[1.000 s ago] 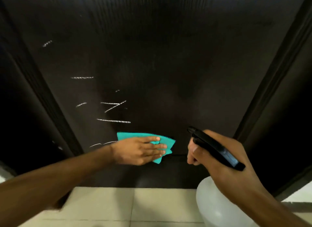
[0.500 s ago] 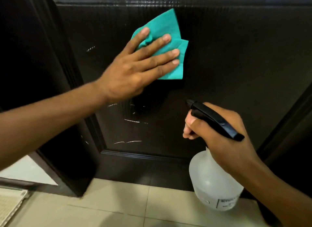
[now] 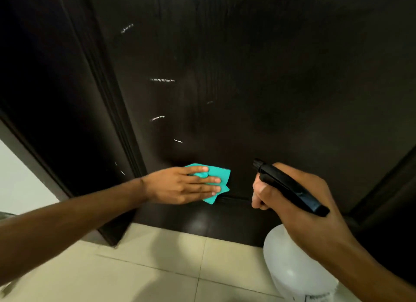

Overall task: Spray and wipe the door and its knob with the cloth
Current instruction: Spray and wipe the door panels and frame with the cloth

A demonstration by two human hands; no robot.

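Note:
A dark brown door [image 3: 270, 76] fills most of the head view, with several short white marks on its left part. My left hand [image 3: 180, 184] presses a folded teal cloth [image 3: 219, 177] flat against the door's lower panel, fingers straight. My right hand [image 3: 299, 202] grips a spray bottle [image 3: 290, 265] with a black trigger head and a translucent white body, nozzle pointing toward the door near the cloth. No knob is in view.
The dark door frame [image 3: 56, 121] runs down the left, with a pale wall [image 3: 20, 180] beside it. Cream floor tiles [image 3: 157, 261] lie below the door. Another dark frame edge [image 3: 387, 184] stands at the right.
My left hand has carried the cloth from high on the panel down to its bottom edge. The right hand and bottle stay in about the same place.

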